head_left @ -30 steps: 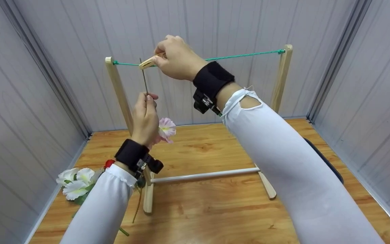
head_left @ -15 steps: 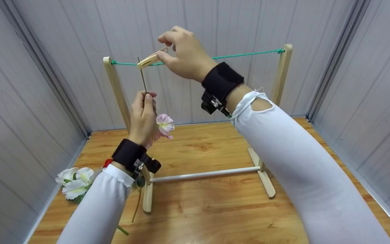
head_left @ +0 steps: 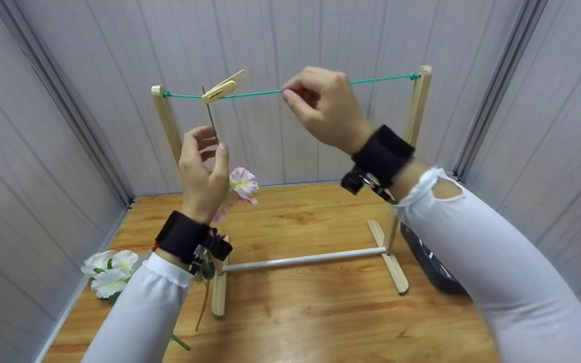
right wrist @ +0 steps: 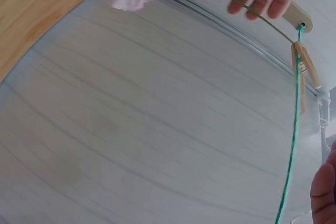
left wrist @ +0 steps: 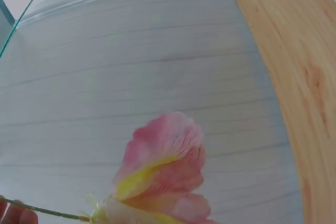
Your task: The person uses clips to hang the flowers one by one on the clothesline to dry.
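A wooden clothespin (head_left: 220,92) grips the green cord (head_left: 255,94) near its left end, together with the top of a thin flower stem (head_left: 211,116). From that stem a pink artificial flower (head_left: 243,182) hangs head down, its petals (left wrist: 163,166) large in the left wrist view. My left hand (head_left: 202,174) is loosened around the stem, thumb and fingers apart on either side of it. To the right of the clothespin, my right hand (head_left: 328,106) has loosely bent fingers, nothing between them, and overlaps the cord in the head view.
Wooden posts (head_left: 416,116) hold the cord's ends, joined low down by a white bar (head_left: 305,259). White artificial flowers (head_left: 111,275) lie at the left, beside loose stems. A dark tray-like container (head_left: 429,262) stands right of the frame, partly behind my right sleeve.
My right hand has let go of the clothespin and moved right and slightly down. The left hand's fingers have spread off the stem. The clothespin stays on the cord.
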{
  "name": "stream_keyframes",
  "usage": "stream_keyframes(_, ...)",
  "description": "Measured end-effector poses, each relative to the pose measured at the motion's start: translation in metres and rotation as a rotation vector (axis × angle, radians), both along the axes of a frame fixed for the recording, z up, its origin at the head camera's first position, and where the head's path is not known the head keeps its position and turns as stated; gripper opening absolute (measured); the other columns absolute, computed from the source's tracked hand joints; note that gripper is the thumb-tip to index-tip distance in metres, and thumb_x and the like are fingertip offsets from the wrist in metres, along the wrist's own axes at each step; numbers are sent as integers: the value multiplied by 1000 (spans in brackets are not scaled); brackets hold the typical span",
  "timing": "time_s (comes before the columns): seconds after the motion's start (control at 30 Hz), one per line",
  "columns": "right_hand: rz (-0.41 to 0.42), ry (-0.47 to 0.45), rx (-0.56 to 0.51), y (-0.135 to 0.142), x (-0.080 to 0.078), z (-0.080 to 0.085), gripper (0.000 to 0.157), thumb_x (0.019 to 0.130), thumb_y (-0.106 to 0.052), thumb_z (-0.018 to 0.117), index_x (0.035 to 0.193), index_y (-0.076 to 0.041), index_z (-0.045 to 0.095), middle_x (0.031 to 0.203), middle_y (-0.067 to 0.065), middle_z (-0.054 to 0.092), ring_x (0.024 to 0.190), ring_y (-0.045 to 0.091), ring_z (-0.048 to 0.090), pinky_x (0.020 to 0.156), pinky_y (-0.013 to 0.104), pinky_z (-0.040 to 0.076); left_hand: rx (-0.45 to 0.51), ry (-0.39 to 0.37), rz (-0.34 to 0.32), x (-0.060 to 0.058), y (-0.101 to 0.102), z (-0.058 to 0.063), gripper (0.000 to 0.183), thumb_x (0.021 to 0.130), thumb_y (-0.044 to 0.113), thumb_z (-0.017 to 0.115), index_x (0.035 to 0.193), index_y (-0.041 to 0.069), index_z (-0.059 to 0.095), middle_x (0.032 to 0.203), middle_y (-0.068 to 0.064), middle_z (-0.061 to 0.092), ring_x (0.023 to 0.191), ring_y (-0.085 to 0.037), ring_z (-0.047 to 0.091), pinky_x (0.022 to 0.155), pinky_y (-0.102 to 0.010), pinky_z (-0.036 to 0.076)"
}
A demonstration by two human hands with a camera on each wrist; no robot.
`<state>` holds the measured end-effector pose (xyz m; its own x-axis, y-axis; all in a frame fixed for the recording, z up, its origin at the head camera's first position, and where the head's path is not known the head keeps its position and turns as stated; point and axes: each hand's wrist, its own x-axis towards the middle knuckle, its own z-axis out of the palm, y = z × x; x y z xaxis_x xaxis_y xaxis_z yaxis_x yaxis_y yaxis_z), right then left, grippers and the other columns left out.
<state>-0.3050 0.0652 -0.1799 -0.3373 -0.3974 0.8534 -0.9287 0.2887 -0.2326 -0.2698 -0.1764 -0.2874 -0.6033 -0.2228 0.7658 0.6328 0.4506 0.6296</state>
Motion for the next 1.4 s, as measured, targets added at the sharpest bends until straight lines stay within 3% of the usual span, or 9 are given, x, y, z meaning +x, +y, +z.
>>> stream_keyframes(0.13,6,64,1,30,1,-18,16,102,-3,67,94,5,78,77,18,66,68,9,47,64,21,38,-42,101,52,7,2,-2,32,101,4,60,128,-10,56,130,-28,59,122,-39,58,102,-39,51)
stream_keyframes(0.3,-35,72,-10,72,4,-44,12,99,0,70,92,4,79,77,17,69,69,5,51,65,16,41,-112,200,41,17,5,-11,23,99,1,60,119,-10,58,117,-27,61,110,-38,60,94,-36,51)
stream_keyframes(0.53,-136,63,-24,127,8,-84,10,96,4,71,90,3,79,72,12,67,67,2,51,64,12,40,-248,246,-6,28,11,-35,18,97,-5,64,114,-9,60,106,-22,64,97,-34,64,85,-33,54)
stream_keyframes(0.7,-237,14,-22,162,8,-112,10,96,5,72,89,4,79,72,13,68,68,-1,50,64,12,39,-388,254,-45,37,15,-57,21,97,-4,68,117,-7,62,106,-20,67,96,-33,66,81,-42,58)
stream_keyframes(0.93,-406,-26,0,205,-3,-158,11,94,6,72,85,4,77,69,11,64,66,3,47,62,13,35,-590,138,-63,53,19,-88,31,100,11,73,126,-5,65,122,-20,69,111,-34,70,95,-48,61)
stream_keyframes(1.03,-489,-98,70,222,-8,-177,12,95,5,72,85,3,77,72,12,67,67,8,51,64,15,37,-660,68,-55,57,20,-101,38,102,18,74,132,-3,65,128,-20,69,112,-32,72,95,-46,62)
stream_keyframes(1.17,-583,-258,204,239,-12,-195,12,98,0,70,90,3,77,81,16,73,72,23,63,69,30,49,-726,-32,-53,60,22,-118,47,104,27,75,141,1,62,134,-17,68,114,-30,72,95,-44,63)
stream_keyframes(1.3,-621,-490,374,251,-18,-206,16,101,-8,70,101,5,77,92,21,76,83,35,70,77,51,56,-764,-119,-68,59,24,-136,52,106,32,74,146,2,59,139,-17,66,123,-33,70,103,-48,60)
stream_keyframes(1.4,-633,-624,488,259,-27,-215,21,100,-12,71,105,8,75,97,25,75,88,39,71,83,60,56,-784,-182,-78,59,25,-149,55,106,33,73,147,1,58,140,-18,65,125,-33,68,106,-50,58)
